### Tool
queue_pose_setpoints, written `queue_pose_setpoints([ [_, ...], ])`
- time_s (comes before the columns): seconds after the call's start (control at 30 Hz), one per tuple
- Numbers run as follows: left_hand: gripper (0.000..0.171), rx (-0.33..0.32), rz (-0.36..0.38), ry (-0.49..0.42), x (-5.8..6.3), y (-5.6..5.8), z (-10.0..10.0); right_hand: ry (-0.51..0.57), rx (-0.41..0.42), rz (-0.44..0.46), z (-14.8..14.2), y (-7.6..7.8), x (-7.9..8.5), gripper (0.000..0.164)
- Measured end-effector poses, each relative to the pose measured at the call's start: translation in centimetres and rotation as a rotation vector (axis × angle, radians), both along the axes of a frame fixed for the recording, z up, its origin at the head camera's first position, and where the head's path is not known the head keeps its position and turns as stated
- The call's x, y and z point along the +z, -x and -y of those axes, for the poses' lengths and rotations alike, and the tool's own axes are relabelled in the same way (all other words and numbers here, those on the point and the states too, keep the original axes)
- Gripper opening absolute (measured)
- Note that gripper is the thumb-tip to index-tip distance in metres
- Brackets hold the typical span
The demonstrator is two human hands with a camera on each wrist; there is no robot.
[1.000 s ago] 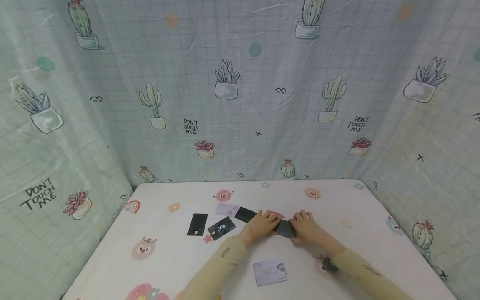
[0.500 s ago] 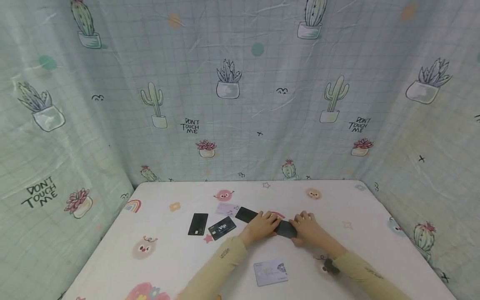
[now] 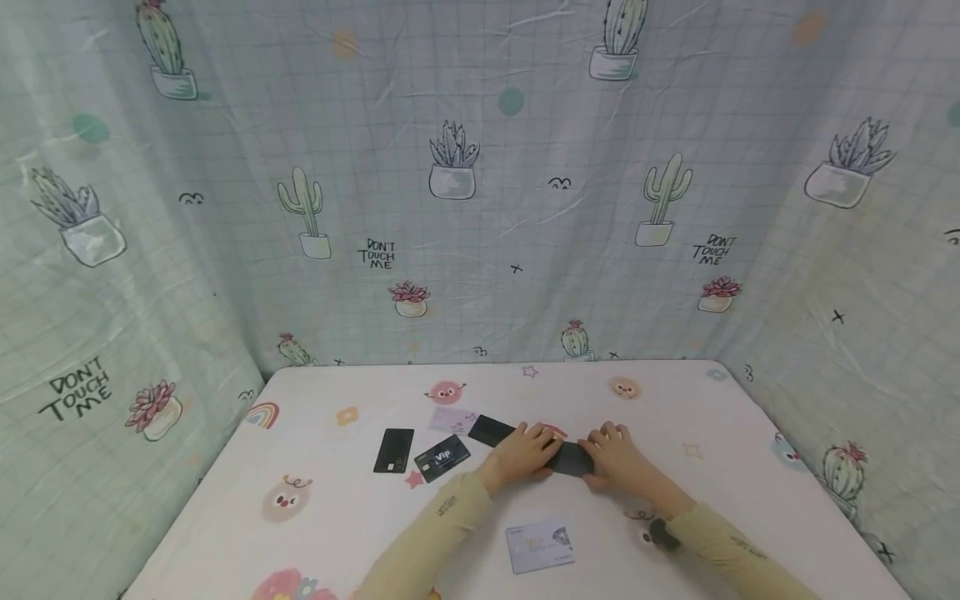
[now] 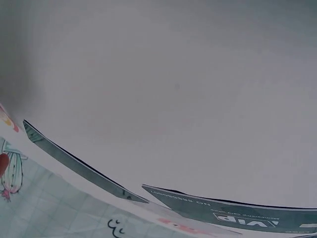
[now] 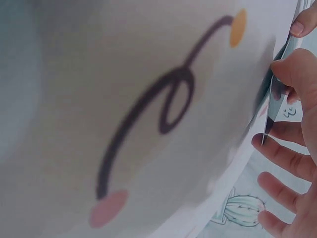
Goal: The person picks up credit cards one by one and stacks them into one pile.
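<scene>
In the head view a dark card (image 3: 569, 458) lies between my two hands, right of the table's middle. My left hand (image 3: 522, 452) pinches its left end, and those fingers cover that part. At the opposite end my right hand (image 3: 618, 458) grips it between thumb and fingers. The right wrist view shows the right thumb (image 5: 292, 69) pressing the card's edge, with fingers on the other side. Just left of my left hand lies a black card (image 3: 491, 430), partly hidden by it. In the left wrist view only a fingertip (image 4: 3, 162) shows at the edge.
Left of the hands lie a VIP card (image 3: 442, 457), an upright-turned black card (image 3: 393, 451) and a pale pink card (image 3: 452, 418). A silvery card (image 3: 539, 546) lies between the forearms. Printed curtains (image 3: 517, 317) stand behind the patterned table (image 3: 345, 492).
</scene>
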State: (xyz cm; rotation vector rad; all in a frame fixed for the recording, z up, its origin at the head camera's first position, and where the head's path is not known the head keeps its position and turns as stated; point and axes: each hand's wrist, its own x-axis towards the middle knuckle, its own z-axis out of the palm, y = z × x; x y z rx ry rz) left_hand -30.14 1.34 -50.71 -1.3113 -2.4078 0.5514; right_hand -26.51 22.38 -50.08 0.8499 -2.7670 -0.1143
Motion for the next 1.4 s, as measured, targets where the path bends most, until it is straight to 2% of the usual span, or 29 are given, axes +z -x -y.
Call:
queue_pose_setpoints([
  [0.37, 0.051, -0.029, -0.022, -0.013, 0.3, -0.3, 0.1, 0.029, 0.022, -0.003, -0.1, 0.0, 0.0, 0.056],
  [0.53, 0.051, -0.037, -0.034, -0.015, 0.2, -0.3, 0.1, 0.053, 0.071, -0.063, -0.4, 0.0, -0.2, 0.056],
  [0.77, 0.052, -0.048, -0.018, -0.023, 0.4, -0.4, 0.2, 0.040, 0.032, -0.016, -0.5, -0.1, -0.2, 0.059],
  [0.87, 0.052, -0.061, -0.011, -0.035, 0.5, -0.5, 0.3, 0.046, 0.033, -0.025, -0.4, -0.2, -0.2, 0.059],
  [1.07, 0.052, -0.085, -0.049, -0.034, 0.9, -0.9, 0.8, 0.046, 0.041, -0.034, -0.2, -0.5, 0.1, 0.057],
  [1.4, 0.049, -0.117, -0.075, -0.043, 1.0, -1.9, 1.4, 0.050, 0.078, -0.124, 0.0, -1.3, 0.2, 0.056],
])
